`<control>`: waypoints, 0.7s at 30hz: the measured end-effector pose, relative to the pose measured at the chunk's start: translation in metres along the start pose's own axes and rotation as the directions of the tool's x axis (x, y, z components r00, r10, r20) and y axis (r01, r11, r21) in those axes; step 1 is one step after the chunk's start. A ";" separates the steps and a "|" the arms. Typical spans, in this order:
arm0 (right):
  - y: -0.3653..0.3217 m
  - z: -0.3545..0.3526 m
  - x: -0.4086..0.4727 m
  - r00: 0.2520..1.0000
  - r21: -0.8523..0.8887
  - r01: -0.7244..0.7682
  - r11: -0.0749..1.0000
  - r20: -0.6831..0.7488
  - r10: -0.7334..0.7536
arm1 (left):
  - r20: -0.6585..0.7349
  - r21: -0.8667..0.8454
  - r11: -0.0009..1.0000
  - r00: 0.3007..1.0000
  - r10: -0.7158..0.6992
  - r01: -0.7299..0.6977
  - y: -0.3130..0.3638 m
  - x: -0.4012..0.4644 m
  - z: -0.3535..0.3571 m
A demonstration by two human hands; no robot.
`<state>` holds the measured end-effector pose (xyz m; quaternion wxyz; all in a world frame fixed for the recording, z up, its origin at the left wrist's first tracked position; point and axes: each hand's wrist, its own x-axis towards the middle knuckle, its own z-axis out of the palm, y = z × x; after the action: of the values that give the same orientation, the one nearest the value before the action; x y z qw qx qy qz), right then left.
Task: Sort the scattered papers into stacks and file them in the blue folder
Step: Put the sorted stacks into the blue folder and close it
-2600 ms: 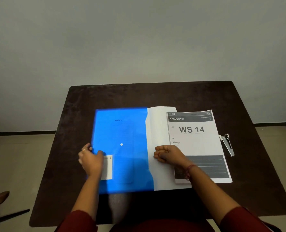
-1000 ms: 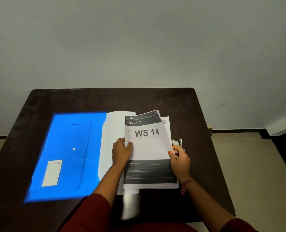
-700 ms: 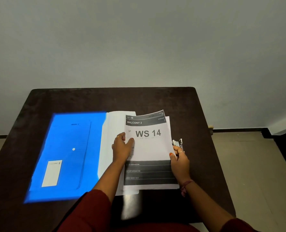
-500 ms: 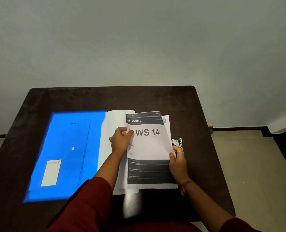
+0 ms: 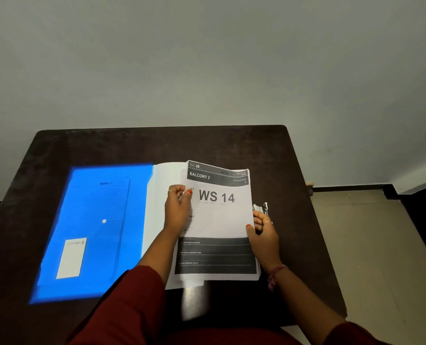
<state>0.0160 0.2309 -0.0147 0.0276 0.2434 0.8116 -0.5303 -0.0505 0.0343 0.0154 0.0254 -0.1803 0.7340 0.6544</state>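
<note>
A: What is on the table [image 5: 231, 143]?

B: It is a dark brown, matt rectangular top. A blue folder [image 5: 92, 232] of smooth, glossy plastic lies open across its left and middle, the cover flat to the left with a white rectangular label [image 5: 71, 257] near its near corner and a small white dot at its middle. The print on the label is too faint to read.

A: And the papers?

B: A stack of papers [image 5: 216, 220] sits to the right of the cover, on the folder's pale inner leaf. The top sheet is white with dark grey bands; it reads "2B", "BALCONY 2" and, large, "WS 14". The small lines in the lower band are illegible.

A: The hands?

B: The left hand [image 5: 178, 211] pinches the stack's left edge, thumb on top, fingers curled beneath. The right hand [image 5: 265, 235] grips the right edge, thumb on the sheet. A small metallic stapler [image 5: 260, 207] lies just beyond the right hand's fingers, partly hidden
</note>
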 end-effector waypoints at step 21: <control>-0.021 0.002 0.002 0.921 0.157 -0.003 0.988 0.386 -0.059 | -0.295 -0.403 0.911 0.955 -0.041 -0.085 0.028 0.007 -0.033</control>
<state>0.0048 0.2239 0.0012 0.1615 0.1229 0.7498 -0.6297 -0.0593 0.0027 0.0450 -0.1309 -0.2694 0.5772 0.7597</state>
